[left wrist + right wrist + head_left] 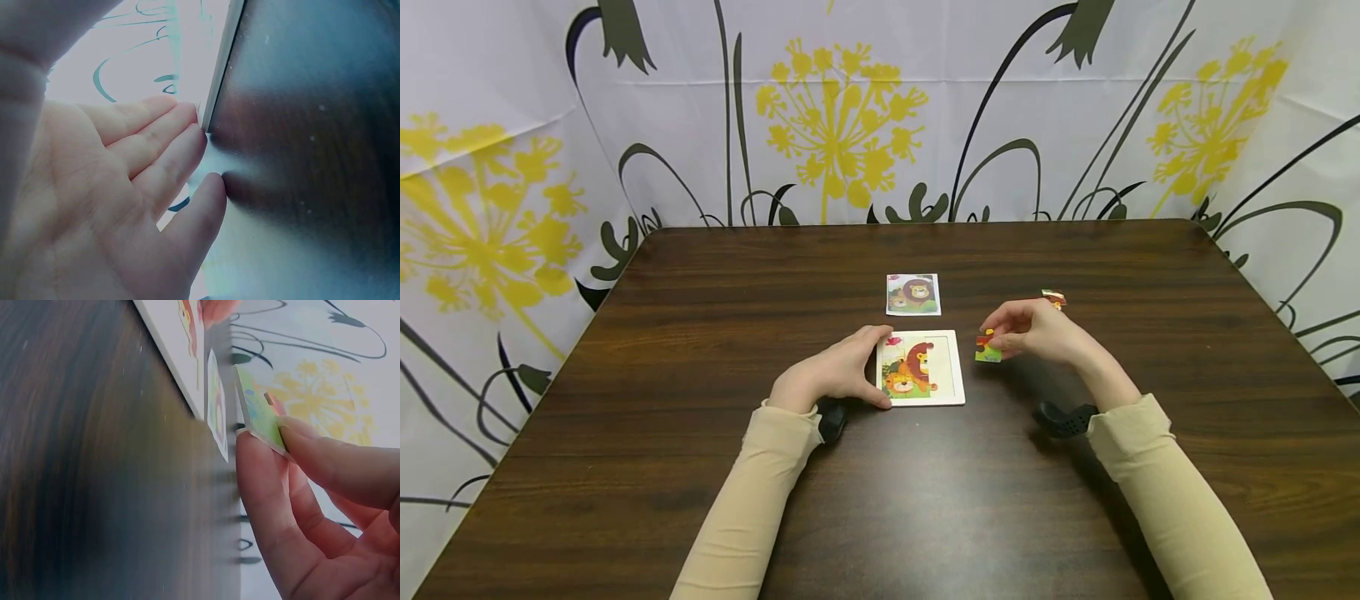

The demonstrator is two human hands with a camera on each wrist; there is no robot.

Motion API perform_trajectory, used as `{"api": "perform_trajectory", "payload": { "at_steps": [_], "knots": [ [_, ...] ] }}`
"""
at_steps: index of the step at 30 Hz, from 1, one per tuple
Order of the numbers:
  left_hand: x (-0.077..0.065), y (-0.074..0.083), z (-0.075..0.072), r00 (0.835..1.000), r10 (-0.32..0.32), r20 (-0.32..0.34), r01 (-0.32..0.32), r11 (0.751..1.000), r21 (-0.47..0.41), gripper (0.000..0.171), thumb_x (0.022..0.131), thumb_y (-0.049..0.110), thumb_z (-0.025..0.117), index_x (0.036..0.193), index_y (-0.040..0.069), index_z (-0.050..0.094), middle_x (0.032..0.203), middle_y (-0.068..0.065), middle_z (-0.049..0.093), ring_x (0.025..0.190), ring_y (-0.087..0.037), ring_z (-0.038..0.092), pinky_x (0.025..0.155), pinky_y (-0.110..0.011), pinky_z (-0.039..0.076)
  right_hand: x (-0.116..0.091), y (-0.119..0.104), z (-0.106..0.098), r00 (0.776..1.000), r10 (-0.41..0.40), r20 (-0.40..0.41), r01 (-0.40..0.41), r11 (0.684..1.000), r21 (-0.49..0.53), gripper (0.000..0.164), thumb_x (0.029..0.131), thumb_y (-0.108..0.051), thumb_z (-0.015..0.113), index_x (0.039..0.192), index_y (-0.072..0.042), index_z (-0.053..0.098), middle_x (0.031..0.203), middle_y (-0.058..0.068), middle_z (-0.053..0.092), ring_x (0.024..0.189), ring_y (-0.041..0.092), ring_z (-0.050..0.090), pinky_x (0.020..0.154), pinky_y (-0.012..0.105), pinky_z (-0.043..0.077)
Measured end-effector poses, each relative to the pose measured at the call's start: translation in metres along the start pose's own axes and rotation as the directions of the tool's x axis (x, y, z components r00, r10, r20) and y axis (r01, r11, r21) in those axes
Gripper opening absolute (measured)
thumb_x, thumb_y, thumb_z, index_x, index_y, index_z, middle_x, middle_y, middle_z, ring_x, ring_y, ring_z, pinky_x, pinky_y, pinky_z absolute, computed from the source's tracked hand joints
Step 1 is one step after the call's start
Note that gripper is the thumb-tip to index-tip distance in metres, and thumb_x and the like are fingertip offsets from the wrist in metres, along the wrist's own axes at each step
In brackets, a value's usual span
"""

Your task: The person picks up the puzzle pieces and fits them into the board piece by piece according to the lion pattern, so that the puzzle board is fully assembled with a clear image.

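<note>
A white puzzle board [958, 367] lies on the table, its left part filled with lion pieces and its right part bare. My left hand [838, 367] rests at its left side, fingertips by the upper corner and thumb by the lower one. In the left wrist view the fingers [172, 162] look fairly straight. My right hand [1037, 333] pinches a puzzle piece [988, 347] between thumb and fingers, just right of the board. In the right wrist view this green-and-red piece [261, 409] is tilted and held above the table.
A small lion picture card [913, 295] lies behind the board. Another puzzle piece [1054, 297] lies beyond the right hand, partly hidden by it. The dark wooden table [625, 417] meets a patterned cloth [685, 108] at its back edge.
</note>
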State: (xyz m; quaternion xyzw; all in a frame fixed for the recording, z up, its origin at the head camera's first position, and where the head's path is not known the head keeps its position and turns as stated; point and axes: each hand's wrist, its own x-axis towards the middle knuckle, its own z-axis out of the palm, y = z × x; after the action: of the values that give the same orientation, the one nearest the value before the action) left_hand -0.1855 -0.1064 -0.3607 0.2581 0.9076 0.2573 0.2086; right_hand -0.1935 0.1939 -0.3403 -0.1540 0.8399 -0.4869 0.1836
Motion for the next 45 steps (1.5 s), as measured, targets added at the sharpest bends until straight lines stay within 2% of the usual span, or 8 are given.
{"api": "perform_trajectory", "payload": {
  "at_steps": [8, 18, 27, 34, 45],
  "knots": [
    [-0.001, -0.001, 0.000, 1.000, -0.007, -0.002, 0.007, 1.000, -0.002, 0.101, 0.070, 0.029, 0.083, 0.145, -0.001, 0.023, 0.146, -0.017, 0.032, 0.133, -0.027, 0.035, 0.113, -0.041, 0.028, 0.011, -0.007, 0.013, 0.999, 0.033, 0.015, -0.033, 0.999, 0.033, 0.025, 0.084, -0.001, 0.066, 0.107, 0.008, 0.062, 0.092, 0.017, 0.065, 0.074, 0.014, 0.063, 0.076, 0.041, 0.057],
    [0.000, 0.001, 0.000, 1.000, -0.012, 0.002, 0.012, 1.000, -0.007, 0.101, 0.069, 0.029, 0.083, 0.145, 0.000, 0.023, 0.145, -0.016, 0.033, 0.132, -0.026, 0.036, 0.114, -0.039, 0.028, 0.018, -0.012, 0.027, 0.997, 0.061, 0.037, -0.062, 0.997, 0.039, 0.025, 0.083, -0.002, 0.068, 0.106, 0.006, 0.064, 0.091, 0.015, 0.067, 0.072, 0.014, 0.062, 0.075, 0.039, 0.057],
    [0.001, 0.000, 0.001, 1.000, -0.014, 0.004, 0.014, 1.000, -0.005, 0.101, 0.070, 0.030, 0.083, 0.145, 0.001, 0.023, 0.146, -0.015, 0.033, 0.133, -0.026, 0.036, 0.114, -0.039, 0.028, 0.021, -0.012, 0.042, 0.998, 0.027, 0.064, -0.029, 0.999, 0.033, 0.020, 0.082, 0.002, 0.068, 0.101, 0.009, 0.064, 0.090, 0.017, 0.066, 0.069, 0.012, 0.061, 0.070, 0.036, 0.058],
    [0.000, 0.001, 0.001, 1.000, -0.011, 0.001, 0.011, 1.000, -0.006, 0.101, 0.069, 0.029, 0.083, 0.145, 0.000, 0.023, 0.146, -0.015, 0.033, 0.133, -0.026, 0.036, 0.114, -0.039, 0.028, 0.022, -0.011, 0.053, 0.994, 0.047, 0.098, -0.047, 0.999, -0.009, 0.018, 0.083, 0.000, 0.068, 0.100, 0.006, 0.065, 0.083, 0.012, 0.064, 0.070, 0.014, 0.057, 0.069, 0.032, 0.057],
    [0.000, 0.000, 0.001, 1.000, -0.006, -0.005, 0.006, 1.000, -0.003, 0.101, 0.070, 0.030, 0.083, 0.145, 0.000, 0.023, 0.146, -0.016, 0.033, 0.132, -0.026, 0.036, 0.113, -0.039, 0.028, 0.021, -0.012, 0.059, 0.992, 0.038, 0.117, -0.035, 0.999, -0.026, 0.017, 0.081, 0.000, 0.069, 0.097, 0.005, 0.066, 0.080, 0.012, 0.064, 0.066, 0.013, 0.055, 0.065, 0.028, 0.056]
  ]
}}
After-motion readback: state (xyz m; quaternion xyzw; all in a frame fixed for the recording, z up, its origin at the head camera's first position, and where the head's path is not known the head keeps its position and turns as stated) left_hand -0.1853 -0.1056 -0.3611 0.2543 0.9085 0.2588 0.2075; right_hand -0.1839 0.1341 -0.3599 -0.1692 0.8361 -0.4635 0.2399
